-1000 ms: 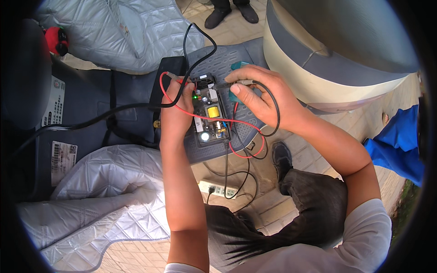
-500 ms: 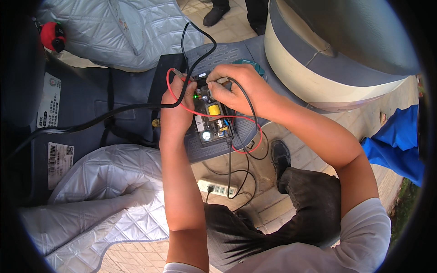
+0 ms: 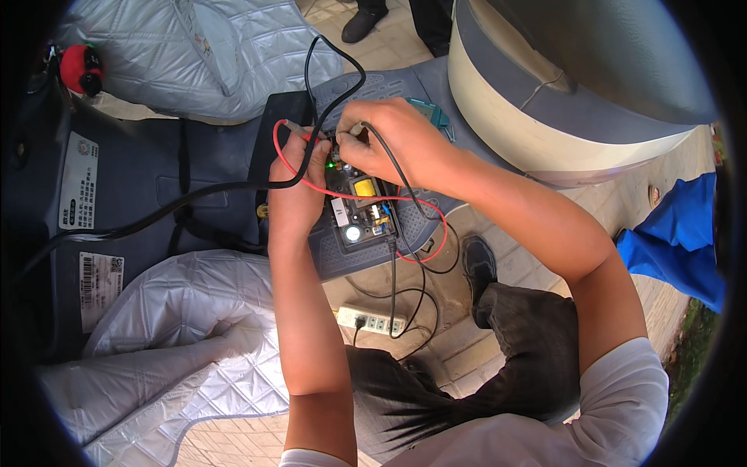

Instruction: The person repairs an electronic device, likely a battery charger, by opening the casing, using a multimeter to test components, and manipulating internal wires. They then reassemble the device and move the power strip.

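Observation:
An open circuit board in a dark case (image 3: 364, 208) lies on the scooter's footboard (image 3: 315, 253), with a small green light glowing near its upper end. My left hand (image 3: 298, 175) pinches a red test probe (image 3: 296, 129) at the board's upper left. From the other side my right hand (image 3: 397, 140) grips a black test probe (image 3: 358, 129), its fingers close to my left fingertips. Both probe tips are hidden by my fingers. The red lead (image 3: 334, 191) crosses over the board, while a thick black cable (image 3: 226, 187) passes over my left hand.
A black box (image 3: 272, 128) sits left of the board; a teal device (image 3: 430, 113) is partly behind my right hand. Below, a white power strip (image 3: 372, 321) rests on the paving. Silver quilted covers (image 3: 210, 311) flank the scooter, and its seat base (image 3: 529, 117) rises at right. Another person's shoe (image 3: 364, 25) shows at top.
My right hand with the black probe has shifted left, closer to my left hand. My left hand has also moved slightly left. The view has shifted a little.

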`<state>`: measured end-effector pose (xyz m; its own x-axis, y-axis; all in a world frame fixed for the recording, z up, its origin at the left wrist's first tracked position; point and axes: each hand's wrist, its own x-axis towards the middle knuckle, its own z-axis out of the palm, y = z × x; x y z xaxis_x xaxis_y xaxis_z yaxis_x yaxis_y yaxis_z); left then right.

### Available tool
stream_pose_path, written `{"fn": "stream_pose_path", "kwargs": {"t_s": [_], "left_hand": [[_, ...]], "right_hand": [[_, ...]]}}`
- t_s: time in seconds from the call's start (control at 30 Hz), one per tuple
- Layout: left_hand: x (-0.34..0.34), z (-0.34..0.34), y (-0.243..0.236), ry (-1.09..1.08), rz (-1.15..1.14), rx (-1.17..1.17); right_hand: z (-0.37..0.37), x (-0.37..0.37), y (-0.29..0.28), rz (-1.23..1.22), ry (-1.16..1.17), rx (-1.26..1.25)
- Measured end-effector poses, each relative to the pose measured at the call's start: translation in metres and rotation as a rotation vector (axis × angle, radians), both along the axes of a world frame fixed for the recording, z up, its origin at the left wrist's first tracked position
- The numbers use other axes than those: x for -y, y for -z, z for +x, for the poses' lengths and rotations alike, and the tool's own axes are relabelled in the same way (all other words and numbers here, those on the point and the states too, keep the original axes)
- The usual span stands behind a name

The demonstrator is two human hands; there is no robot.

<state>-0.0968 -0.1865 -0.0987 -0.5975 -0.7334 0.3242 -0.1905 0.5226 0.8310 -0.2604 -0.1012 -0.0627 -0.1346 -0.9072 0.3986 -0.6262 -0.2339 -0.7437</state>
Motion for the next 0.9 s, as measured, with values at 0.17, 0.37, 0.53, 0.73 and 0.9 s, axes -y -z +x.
{"fn": "stream_pose_path", "kwargs": {"t_s": [0.17,0.37,0.53,0.73,0.9], "left_hand": [[-0.001,-0.002,-0.003,0.007,-0.015,0.003],[0.008,0.006,0.009,-0.028,-0.049,0.029],[0.008,0.003,0.006,-0.019,0.045,0.002],[0.008,0.005,0.004,-0.014,0.165,-0.048],[0.003,0.004,-0.007,-0.001,0.159,0.014]], "right_hand": [[-0.002,0.005,-0.008,0.060,-0.026,-0.131],[0.012,0.018,-0.029,0.180,-0.066,-0.255],[0.008,0.018,-0.023,0.167,-0.102,-0.250],[0.002,0.023,-0.020,0.202,-0.173,-0.335],[0.002,0.019,-0.019,0.269,-0.122,-0.273]]}}
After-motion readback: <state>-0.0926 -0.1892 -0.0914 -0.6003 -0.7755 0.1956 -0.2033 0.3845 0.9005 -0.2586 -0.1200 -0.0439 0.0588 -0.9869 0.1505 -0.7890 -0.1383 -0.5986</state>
